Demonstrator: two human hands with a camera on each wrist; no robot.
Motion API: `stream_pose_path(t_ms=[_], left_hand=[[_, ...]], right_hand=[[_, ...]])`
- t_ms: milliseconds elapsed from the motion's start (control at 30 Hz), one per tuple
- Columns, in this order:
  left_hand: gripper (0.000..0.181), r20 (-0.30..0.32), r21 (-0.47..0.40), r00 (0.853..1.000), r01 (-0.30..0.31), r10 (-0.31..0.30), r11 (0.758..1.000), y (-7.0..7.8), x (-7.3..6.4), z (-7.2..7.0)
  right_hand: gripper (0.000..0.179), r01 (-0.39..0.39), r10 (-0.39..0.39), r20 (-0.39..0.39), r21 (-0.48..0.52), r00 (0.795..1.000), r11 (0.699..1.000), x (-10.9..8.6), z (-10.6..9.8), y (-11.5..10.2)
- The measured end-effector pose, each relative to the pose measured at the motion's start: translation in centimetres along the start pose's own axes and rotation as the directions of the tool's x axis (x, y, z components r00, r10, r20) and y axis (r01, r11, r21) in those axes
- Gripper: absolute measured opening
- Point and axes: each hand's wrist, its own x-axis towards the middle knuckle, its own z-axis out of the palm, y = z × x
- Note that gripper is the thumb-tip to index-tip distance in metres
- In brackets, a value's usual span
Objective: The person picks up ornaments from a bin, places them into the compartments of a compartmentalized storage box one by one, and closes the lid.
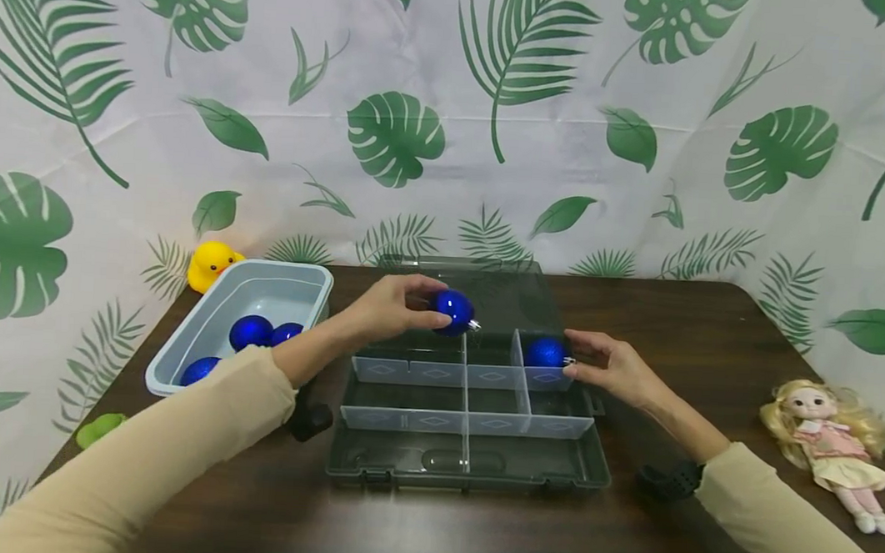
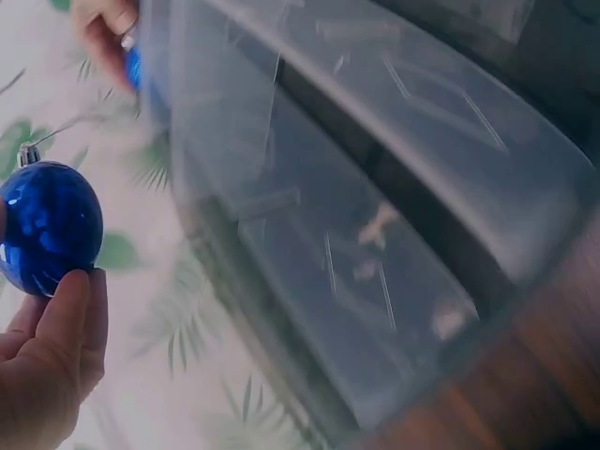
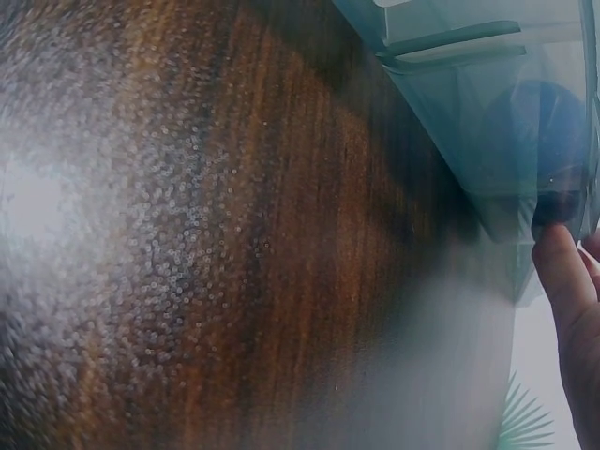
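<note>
My left hand (image 1: 388, 307) holds a shiny blue Christmas ball (image 1: 451, 312) above the back compartments of a clear grey divided box (image 1: 410, 471). In the left wrist view, its fingers and thumb grip this ball (image 2: 52, 225), whose silver cap points up. At the back right, my right hand (image 1: 614, 365) pinches a glittery blue Christmas ball (image 1: 546, 353) near its silver cap. That ball sits at the back right compartment, partly behind a divider. Through the box wall, the right wrist view shows the same ball (image 3: 539, 131) blurred, with fingertips close below it.
A light blue basin (image 1: 161, 374) at the left holds several blue balls (image 1: 250, 333). Behind it is a yellow rubber duck (image 1: 210, 266). A green object (image 1: 100, 430) lies near the left edge. The box's lid (image 1: 502, 292) lies back; a doll (image 1: 827, 447) lies at the right.
</note>
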Motion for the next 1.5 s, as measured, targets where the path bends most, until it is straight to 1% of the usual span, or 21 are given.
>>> stream_pose_path(t_ms=[67, 167, 267, 367, 500, 600, 733, 867, 1033, 1100, 1167, 1233, 1300, 1367, 1467, 1500], left_hand=[[0.051, 0.022, 0.007, 1.000, -0.001, 0.001, 1.000, 0.0, 0.8, 1.3], [0.051, 0.028, 0.013, 1.000, 0.012, -0.012, 1.000, -0.1, 1.8, 3.1], [0.052, 0.013, 0.032, 1.000, 0.022, -0.023, 0.999, -0.3, 2.4, 4.5], [0.051, -0.019, 0.085, 0.999, 0.030, -0.028, 0.996, -0.5, 2.8, 5.5], [0.050, -0.059, 0.146, 0.998, 0.024, -0.016, 0.989, -0.5, 3.1, 6.3], [0.049, -0.073, 0.177, 0.997, 0.019, -0.006, 0.984, -0.4, 3.2, 6.8], [0.049, -0.071, 0.204, 0.997, 0.019, -0.004, 0.979, -0.3, 3.3, 7.1], [0.052, -0.057, 0.187, 0.998, 0.023, -0.012, 0.982, -0.3, 3.1, 7.1], [0.055, -0.025, 0.129, 0.999, 0.036, -0.033, 0.991, -0.1, 2.4, 6.6], [0.054, -0.017, 0.098, 0.999, 0.047, -0.045, 0.994, -0.1, 1.8, 6.1], [0.052, -0.013, 0.066, 0.999, 0.048, -0.047, 0.997, -0.1, 1.0, 5.3], [0.050, -0.021, 0.035, 0.999, 0.044, -0.044, 0.998, 0.0, 0.3, 4.1], [0.049, -0.048, 0.013, 0.998, 0.031, -0.031, 0.999, -0.2, -0.5, 2.5], [0.048, -0.084, -0.009, 0.996, 0.021, -0.022, 1.000, -0.5, -1.4, 0.8], [0.047, -0.155, -0.037, 0.987, 0.033, -0.038, 0.999, -1.4, -2.9, -1.9], [0.047, -0.175, -0.044, 0.983, 0.046, -0.053, 0.998, -1.8, -3.4, -2.8]], right_hand=[[0.057, 0.000, 0.000, 0.002, 0.004, 1.000, 1.000, 0.1, 0.1, 0.1], [0.057, -0.002, 0.002, 0.007, 0.006, 1.000, 1.000, 0.1, 0.2, 0.0], [0.057, -0.002, 0.002, 0.005, 0.006, 1.000, 1.000, 0.1, 0.2, -0.1], [0.058, -0.007, 0.007, 0.003, -0.005, 1.000, 1.000, 0.1, 0.1, -0.1], [0.059, -0.022, 0.022, 0.005, -0.024, 1.000, 0.999, 0.1, 0.1, -0.2], [0.059, -0.026, 0.026, 0.005, -0.029, 1.000, 0.999, 0.0, 0.1, -0.1], [0.059, -0.031, 0.031, 0.003, -0.028, 1.000, 0.999, 0.0, 0.1, 0.0], [0.059, -0.023, 0.023, 0.002, -0.018, 1.000, 1.000, 0.0, 0.1, -0.1], [0.057, -0.008, 0.008, -0.001, 0.009, 1.000, 1.000, -0.1, 0.1, -0.2], [0.057, 0.000, 0.000, -0.002, 0.022, 1.000, 1.000, -0.2, 0.1, -0.1], [0.057, 0.009, -0.008, -0.004, 0.030, 1.000, 1.000, -0.2, 0.2, -0.1], [0.057, 0.014, -0.014, -0.008, 0.028, 1.000, 0.999, -0.1, 0.2, 0.0], [0.057, 0.015, -0.015, -0.011, 0.024, 1.000, 1.000, -0.1, 0.2, 0.0], [0.057, 0.012, -0.012, -0.011, 0.021, 1.000, 1.000, -0.1, 0.1, -0.1], [0.058, 0.006, -0.006, -0.007, 0.026, 1.000, 1.000, -0.2, 0.1, -0.2], [0.058, 0.007, -0.006, -0.007, 0.026, 1.000, 1.000, -0.2, 0.1, -0.2]])
